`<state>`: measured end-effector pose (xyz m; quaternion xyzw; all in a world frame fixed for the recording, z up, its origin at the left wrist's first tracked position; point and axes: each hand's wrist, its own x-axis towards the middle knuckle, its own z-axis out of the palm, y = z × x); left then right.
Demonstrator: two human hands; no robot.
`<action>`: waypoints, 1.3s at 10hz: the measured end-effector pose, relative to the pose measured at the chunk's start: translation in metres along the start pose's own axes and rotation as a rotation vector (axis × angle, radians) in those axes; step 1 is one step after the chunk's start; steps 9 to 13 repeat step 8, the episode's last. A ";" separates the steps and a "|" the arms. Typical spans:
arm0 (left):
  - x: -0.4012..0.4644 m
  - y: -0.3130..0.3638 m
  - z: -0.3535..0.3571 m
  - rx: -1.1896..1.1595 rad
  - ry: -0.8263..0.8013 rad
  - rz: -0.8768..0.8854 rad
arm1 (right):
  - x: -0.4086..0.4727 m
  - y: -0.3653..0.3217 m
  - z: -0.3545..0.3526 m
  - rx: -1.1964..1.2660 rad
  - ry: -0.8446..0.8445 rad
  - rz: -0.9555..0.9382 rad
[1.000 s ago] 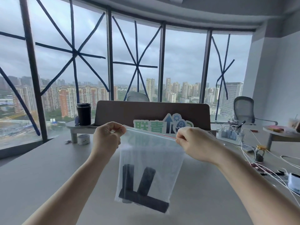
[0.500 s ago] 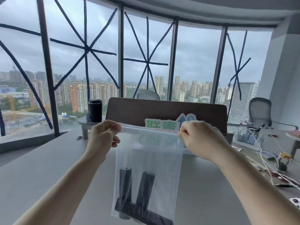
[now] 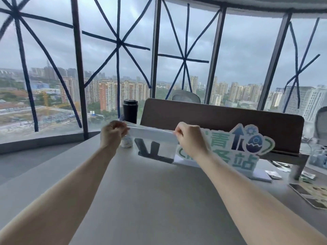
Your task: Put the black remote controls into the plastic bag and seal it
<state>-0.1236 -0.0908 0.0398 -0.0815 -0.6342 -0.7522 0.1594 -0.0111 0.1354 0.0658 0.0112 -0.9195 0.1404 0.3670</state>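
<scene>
A clear plastic bag (image 3: 155, 138) hangs far out over the grey table, held by its top edge. My left hand (image 3: 113, 132) pinches the left top corner and my right hand (image 3: 190, 137) pinches the right top corner. Both arms are stretched forward. Inside the bag lie black remote controls (image 3: 154, 152): two stand upright and one lies across the bottom. The bag's lower edge sits close to the table; I cannot tell whether it touches. Whether the top strip is pressed together along its length is unclear.
A black tumbler (image 3: 130, 110) stands behind my left hand, with a small white jar (image 3: 126, 142) below it. A brown divider panel (image 3: 221, 124) and a green-blue cut-out sign (image 3: 235, 149) stand behind the bag. Papers and a framed sheet (image 3: 311, 195) lie at right.
Both hands have moved forward and away with the bag, arms extending. The bag now sits lower and looks shorter, near the table's far side. The view has shifted left.
</scene>
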 end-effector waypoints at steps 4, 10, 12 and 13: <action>-0.072 -0.127 -0.093 0.229 -0.023 -0.244 | -0.123 -0.004 0.079 0.238 -0.631 0.141; -0.247 -0.136 -0.151 0.416 0.016 -0.049 | -0.210 0.006 -0.207 0.681 0.131 0.174; -0.247 -0.136 -0.151 0.416 0.016 -0.049 | -0.210 0.006 -0.207 0.681 0.131 0.174; -0.247 -0.136 -0.151 0.416 0.016 -0.049 | -0.210 0.006 -0.207 0.681 0.131 0.174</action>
